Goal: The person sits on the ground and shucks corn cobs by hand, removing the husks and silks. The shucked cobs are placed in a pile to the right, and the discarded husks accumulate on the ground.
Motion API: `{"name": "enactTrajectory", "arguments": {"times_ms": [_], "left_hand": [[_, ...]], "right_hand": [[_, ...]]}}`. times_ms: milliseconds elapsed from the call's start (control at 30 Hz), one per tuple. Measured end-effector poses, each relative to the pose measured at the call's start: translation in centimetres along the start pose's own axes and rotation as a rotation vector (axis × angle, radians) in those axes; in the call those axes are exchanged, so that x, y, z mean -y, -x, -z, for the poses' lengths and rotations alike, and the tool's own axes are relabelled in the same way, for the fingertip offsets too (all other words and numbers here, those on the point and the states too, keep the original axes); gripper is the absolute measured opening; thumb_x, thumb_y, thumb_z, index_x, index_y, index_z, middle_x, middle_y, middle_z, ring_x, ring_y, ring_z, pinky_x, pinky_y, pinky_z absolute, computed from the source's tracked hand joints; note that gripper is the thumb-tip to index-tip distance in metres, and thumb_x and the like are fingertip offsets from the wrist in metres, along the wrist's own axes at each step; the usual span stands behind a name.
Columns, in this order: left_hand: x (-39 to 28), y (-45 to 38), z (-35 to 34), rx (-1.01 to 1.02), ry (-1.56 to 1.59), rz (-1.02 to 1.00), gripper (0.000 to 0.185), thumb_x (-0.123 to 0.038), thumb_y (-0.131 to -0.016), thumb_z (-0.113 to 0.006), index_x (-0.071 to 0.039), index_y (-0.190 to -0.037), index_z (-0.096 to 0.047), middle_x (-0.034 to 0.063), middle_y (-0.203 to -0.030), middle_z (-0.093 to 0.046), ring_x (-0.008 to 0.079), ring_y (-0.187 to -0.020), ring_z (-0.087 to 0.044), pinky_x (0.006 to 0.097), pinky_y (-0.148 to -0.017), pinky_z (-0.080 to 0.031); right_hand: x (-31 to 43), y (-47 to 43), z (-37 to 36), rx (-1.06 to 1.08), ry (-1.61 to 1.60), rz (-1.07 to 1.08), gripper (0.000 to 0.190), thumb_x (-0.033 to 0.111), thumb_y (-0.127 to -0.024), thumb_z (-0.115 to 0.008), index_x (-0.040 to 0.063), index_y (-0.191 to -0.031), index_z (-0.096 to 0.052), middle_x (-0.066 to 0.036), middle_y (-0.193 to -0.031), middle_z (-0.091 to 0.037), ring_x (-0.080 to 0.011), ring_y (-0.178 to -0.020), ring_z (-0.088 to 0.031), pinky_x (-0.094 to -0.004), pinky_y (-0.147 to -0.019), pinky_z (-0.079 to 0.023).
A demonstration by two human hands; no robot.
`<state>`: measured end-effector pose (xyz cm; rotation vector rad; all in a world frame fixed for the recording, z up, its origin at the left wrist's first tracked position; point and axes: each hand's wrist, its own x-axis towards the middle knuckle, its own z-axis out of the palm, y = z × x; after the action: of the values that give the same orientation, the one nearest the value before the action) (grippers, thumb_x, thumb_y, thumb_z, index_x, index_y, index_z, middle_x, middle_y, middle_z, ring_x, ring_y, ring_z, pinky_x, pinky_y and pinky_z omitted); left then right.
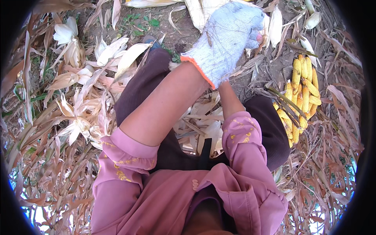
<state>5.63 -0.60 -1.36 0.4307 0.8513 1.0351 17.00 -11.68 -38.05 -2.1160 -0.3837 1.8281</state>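
Note:
My left hand (230, 36), in a pale knitted glove with an orange cuff, reaches forward over pale corn husks (196, 13). Its fingers curl downward at the husks' edge, and what lies beneath them is hidden. A bare pinkish fingertip shows at the glove's right side; whose hand it belongs to cannot be told. Dark hair-like strands lie across the glove's back. My right forearm runs up under the left glove, which hides my right hand. Husked yellow corn cobs (305, 94) lie in a heap on the ground to the right, beyond my right knee.
Opened, dry husks (77, 124) and leaves cover the ground at left. Brown stalks (289, 105) lie across part of the cob heap. My bent legs in dark trousers (267, 126) flank more husks. Bare soil (176, 38) and small green weeds (152, 22) show ahead.

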Motion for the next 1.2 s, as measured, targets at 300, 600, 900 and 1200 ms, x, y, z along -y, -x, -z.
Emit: {"name": "enactTrajectory", "arguments": {"times_ms": [300, 600, 900, 1200], "left_hand": [[-0.2, 0.0, -0.3, 0.03, -0.065, -0.084, 0.022, -0.02, -0.095, -0.054, -0.002, -0.108, -0.058, 0.0138, -0.098, -0.065, 0.0245, -0.084, -0.067, 0.0353, -0.076, -0.055], [-0.6, 1.2, -1.6, 0.254, -1.075, -0.283, 0.054, -0.026, -0.082, -0.067, 0.002, -0.125, -0.049, 0.0159, -0.116, -0.059, 0.0274, -0.107, -0.06, 0.036, -0.092, -0.048], [1.9, 2.2, -3.6, 0.603, -1.266, -0.301, 0.084, -0.045, -0.067, -0.077, 0.001, -0.129, -0.045, 0.0196, -0.123, -0.055, 0.03, -0.115, -0.054, 0.0373, -0.1, -0.04], [2.8, 0.5, -4.9, 0.145, -0.376, -0.178, 0.049, -0.02, -0.078, -0.074, 0.0, -0.119, -0.054, 0.0084, -0.106, -0.062, 0.0168, -0.096, -0.06, 0.0316, -0.085, -0.049]], "right_hand": [[7.4, 7.3, 7.9, -0.124, 0.72, 0.534, 0.051, 0.041, -0.086, -0.048, -0.005, -0.102, -0.062, -0.031, -0.105, -0.06, -0.045, -0.1, -0.057, -0.0474, -0.089, -0.043], [19.6, 22.2, 15.9, -0.047, 0.578, 0.914, 0.021, 0.023, -0.087, -0.054, 0.005, -0.079, -0.061, -0.001, -0.064, -0.054, -0.0099, -0.058, -0.051, -0.0259, -0.054, -0.04], [21.4, 36.2, 16.2, 0.139, -0.046, 0.819, 0.019, 0.017, -0.086, -0.059, 0.0, -0.092, -0.065, -0.001, -0.072, -0.061, -0.006, -0.064, -0.051, -0.0208, -0.056, -0.041], [21.9, 32.0, 15.7, -0.061, 0.32, 0.979, 0.066, 0.029, -0.09, -0.062, 0.0, -0.142, -0.032, -0.017, -0.136, -0.048, -0.0244, -0.124, -0.049, -0.0351, -0.103, -0.039]]}}
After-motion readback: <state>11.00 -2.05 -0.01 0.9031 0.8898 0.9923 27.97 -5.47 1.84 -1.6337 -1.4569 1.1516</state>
